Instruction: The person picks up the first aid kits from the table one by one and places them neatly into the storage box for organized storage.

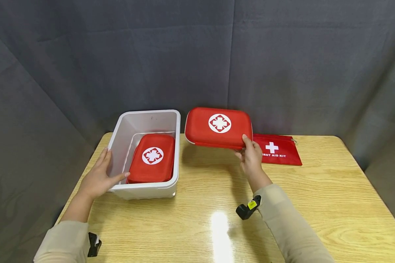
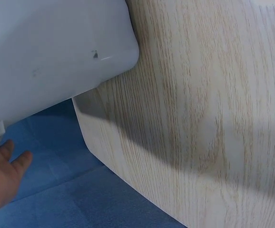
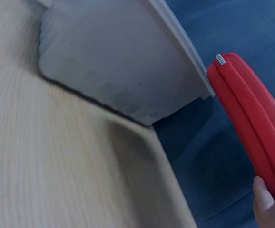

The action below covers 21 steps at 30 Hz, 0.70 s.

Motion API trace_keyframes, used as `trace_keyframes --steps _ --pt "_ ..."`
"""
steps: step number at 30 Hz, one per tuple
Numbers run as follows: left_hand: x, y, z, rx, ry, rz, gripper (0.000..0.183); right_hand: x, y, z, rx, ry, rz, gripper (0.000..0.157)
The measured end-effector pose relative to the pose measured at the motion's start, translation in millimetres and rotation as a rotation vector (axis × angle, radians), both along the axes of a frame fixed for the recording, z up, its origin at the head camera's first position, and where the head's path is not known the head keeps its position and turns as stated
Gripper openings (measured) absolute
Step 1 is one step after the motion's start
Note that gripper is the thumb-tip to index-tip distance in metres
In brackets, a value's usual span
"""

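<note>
My right hand (image 1: 252, 157) grips a red hard-shell first aid case (image 1: 197, 126) by its near right corner, thumb on top and fingers beneath. The case hangs above the table, just right of a white plastic bin (image 1: 177, 146). In the right wrist view, its zipped edge (image 3: 244, 109) shows beside the bin wall. A second red first aid case (image 1: 153, 171) lies inside the bin, white emblem up. My left hand (image 1: 97, 179) rests at the bin's near left corner, fingers spread along the left rim and thumb reaching over the front rim by the inner case.
A flat red first aid pouch (image 1: 283, 151) with a white cross lies on the wooden table (image 1: 329, 193), behind my right hand. Grey cloth (image 1: 204, 54) hangs behind the table and at both sides. The bin stands near the table's left edge.
</note>
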State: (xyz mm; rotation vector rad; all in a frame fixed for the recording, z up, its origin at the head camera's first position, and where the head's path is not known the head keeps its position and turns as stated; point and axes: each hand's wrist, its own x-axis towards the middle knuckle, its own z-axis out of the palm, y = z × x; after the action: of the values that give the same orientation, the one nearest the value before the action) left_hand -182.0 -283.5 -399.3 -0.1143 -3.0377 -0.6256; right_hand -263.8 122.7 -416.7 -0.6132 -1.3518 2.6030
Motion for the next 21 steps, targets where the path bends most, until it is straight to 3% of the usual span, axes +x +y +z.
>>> trace_keyframes --steps 6,21 --pt "0.3 0.4 0.7 0.003 -0.001 0.002 0.096 5.6 -11.9 24.9 -0.079 0.047 0.032 0.014" --pt "-0.7 3.7 2.5 -0.005 -0.011 0.004 0.095 5.5 -43.9 38.6 -0.038 0.094 0.116 0.013"
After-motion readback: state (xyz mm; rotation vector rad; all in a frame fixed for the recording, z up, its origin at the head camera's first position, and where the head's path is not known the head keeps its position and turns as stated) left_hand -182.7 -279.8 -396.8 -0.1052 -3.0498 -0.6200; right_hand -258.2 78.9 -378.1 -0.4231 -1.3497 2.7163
